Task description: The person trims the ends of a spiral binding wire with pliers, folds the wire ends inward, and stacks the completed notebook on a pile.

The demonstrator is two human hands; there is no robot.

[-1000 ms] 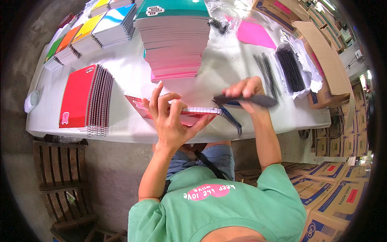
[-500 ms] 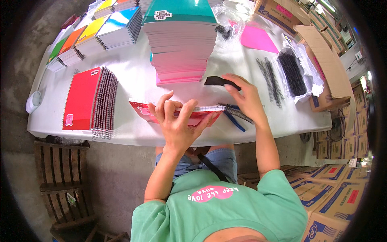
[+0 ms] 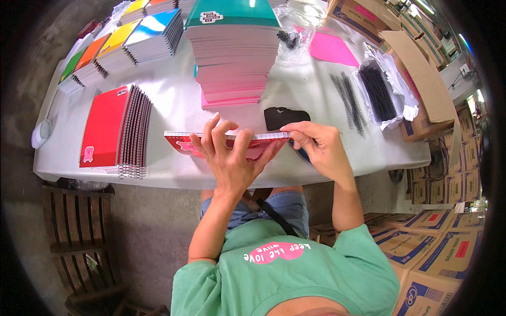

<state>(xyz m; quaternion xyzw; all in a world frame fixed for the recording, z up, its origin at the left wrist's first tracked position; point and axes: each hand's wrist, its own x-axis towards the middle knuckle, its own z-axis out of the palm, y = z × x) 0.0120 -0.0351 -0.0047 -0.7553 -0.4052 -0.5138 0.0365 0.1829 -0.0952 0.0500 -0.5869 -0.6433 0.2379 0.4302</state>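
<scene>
Head view — both hands (image 3: 232, 158) gripping flat red notebook (image 3: 182, 143), wire-spiral edge up

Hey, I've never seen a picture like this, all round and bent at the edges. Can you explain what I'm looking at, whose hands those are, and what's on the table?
The picture comes from a wide-angle camera worn on a person's head, looking down, which is why straight edges curve near the rim. There is no machine: the two bare hands belong to the person in the green shirt.

The left hand lies spread over a red notebook held up at the near edge of the white table. The right hand pinches the notebook's right end along its top edge.

Behind them lie a small black object and a tall stack of notebooks with a teal cover on top. To the left is a fanned row of red notebooks; to the right, black binding coils and a cardboard box.
</scene>
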